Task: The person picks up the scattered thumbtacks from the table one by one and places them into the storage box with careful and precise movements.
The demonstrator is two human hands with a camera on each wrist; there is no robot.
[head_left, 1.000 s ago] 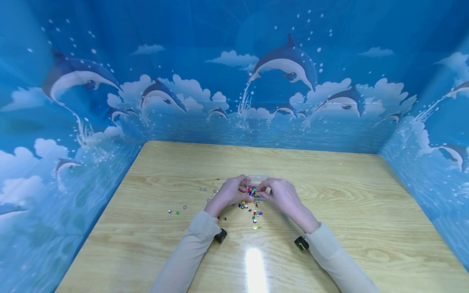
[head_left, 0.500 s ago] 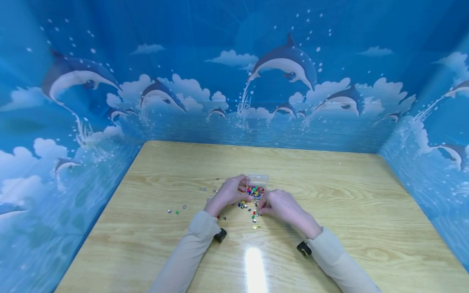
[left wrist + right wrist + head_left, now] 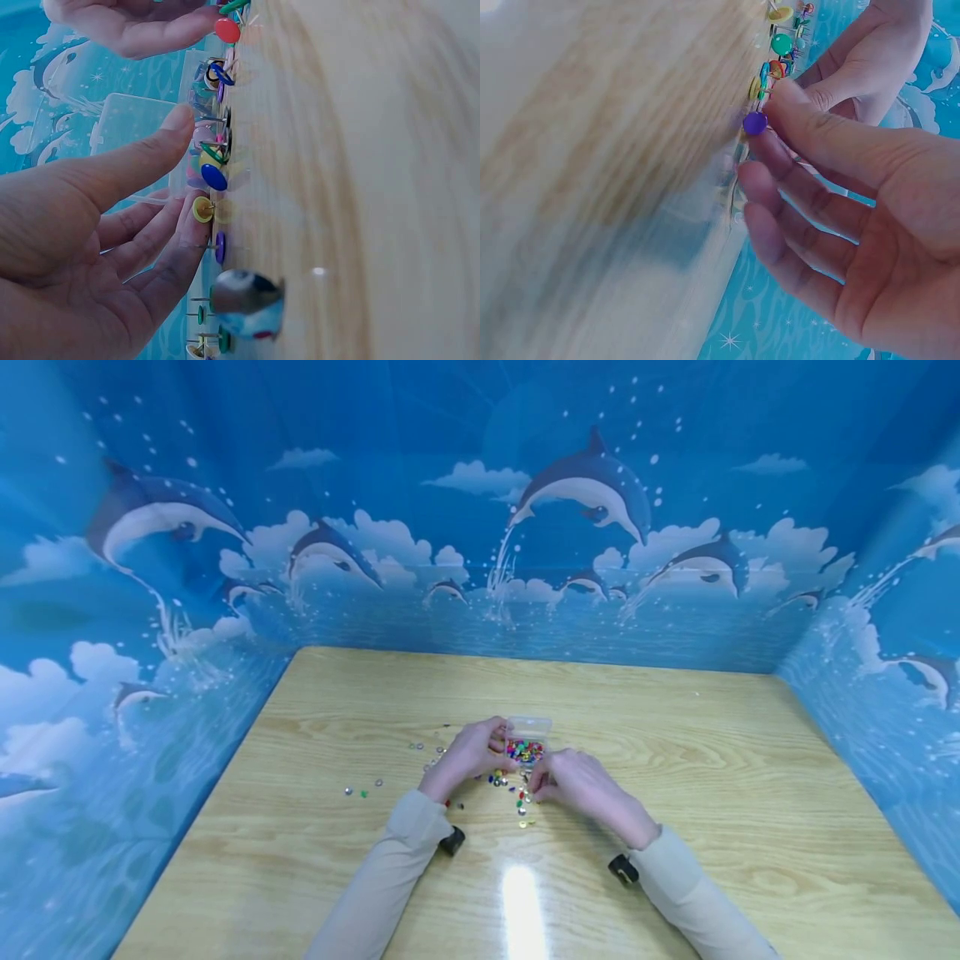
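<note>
A small clear plastic box (image 3: 527, 752), its lid (image 3: 529, 724) tipped back, is filled with coloured thumbtacks. My left hand (image 3: 468, 753) holds the box by its left side, thumb (image 3: 161, 146) at the front and fingers curled around the side. In front of the box, my right hand (image 3: 576, 783) is down at the loose thumbtacks. Between its thumb and index fingertips it pinches a purple thumbtack (image 3: 755, 122), as the right wrist view shows. Next to those fingertips lie a green thumbtack (image 3: 781, 43) and several others.
Loose tacks lie scattered across the wooden table (image 3: 712, 760), including a silver one (image 3: 348, 791) and a green one (image 3: 364, 793) farther left. More sit in front of the box, such as a gold one (image 3: 522, 824). A dolphin-print curtain (image 3: 480, 527) surrounds the table.
From over the box, my right hand has come back toward the front, down to the loose thumbtacks, uncovering the box. The left hand stays at the box.
</note>
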